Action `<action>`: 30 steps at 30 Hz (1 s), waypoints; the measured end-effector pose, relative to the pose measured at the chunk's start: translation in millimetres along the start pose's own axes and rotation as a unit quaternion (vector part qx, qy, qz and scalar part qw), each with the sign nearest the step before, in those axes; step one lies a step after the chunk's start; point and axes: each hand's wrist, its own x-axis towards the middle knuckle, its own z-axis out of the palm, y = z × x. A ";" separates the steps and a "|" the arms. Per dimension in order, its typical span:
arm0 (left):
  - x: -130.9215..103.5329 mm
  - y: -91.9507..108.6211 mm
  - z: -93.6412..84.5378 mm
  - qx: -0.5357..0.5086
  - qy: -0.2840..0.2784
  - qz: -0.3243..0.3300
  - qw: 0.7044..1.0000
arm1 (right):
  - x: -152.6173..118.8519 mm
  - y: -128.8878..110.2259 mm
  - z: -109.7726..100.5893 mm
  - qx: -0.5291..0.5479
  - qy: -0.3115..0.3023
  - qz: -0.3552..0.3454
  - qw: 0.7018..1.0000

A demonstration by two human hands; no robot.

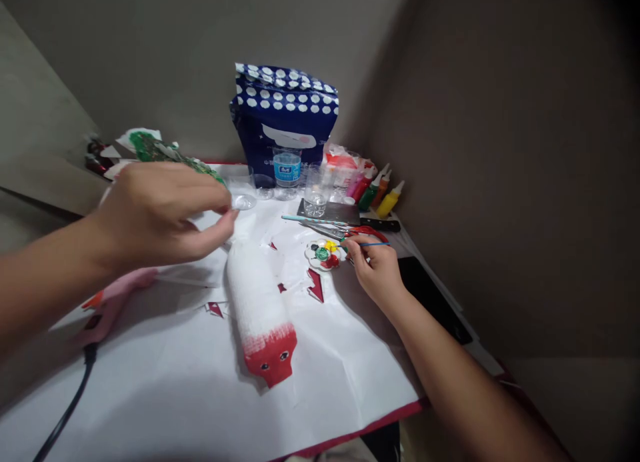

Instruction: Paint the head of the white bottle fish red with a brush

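Note:
My right hand pinches a thin blue paintbrush, its tip at the yellow paint of a small white flower-shaped palette. Green, red and dark paint also lie in the palette's wells. Raised over the left side of the table, my left hand has thumb and forefinger brought together; whether anything is between them is hidden. Below and right of it lies a long white painted piece with a rough surface. Its near end is a red head with two dark eyes.
A pink corded hot glue gun lies at left. Transparent cups, a blue dotted bag, paint bottles and a black-handled cleaver stand or lie at the back. A black phone-like slab is at right; red scraps show near the middle.

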 end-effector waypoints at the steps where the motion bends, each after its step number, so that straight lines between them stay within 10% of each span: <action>1: 7.0 2.9 3.7 -0.011 0.000 0.048 0.999 | -0.1 0.0 0.1 0.003 0.001 0.001 1.000; 14: 59.5 56.2 110.7 -0.074 -0.412 0.086 0.904 | 0.6 3.0 1.4 0.019 0.019 -0.015 1.000; 30: 57.5 62.3 131.5 -0.083 -0.389 0.076 0.914 | -0.2 0.2 -1.2 0.033 0.021 -0.036 0.999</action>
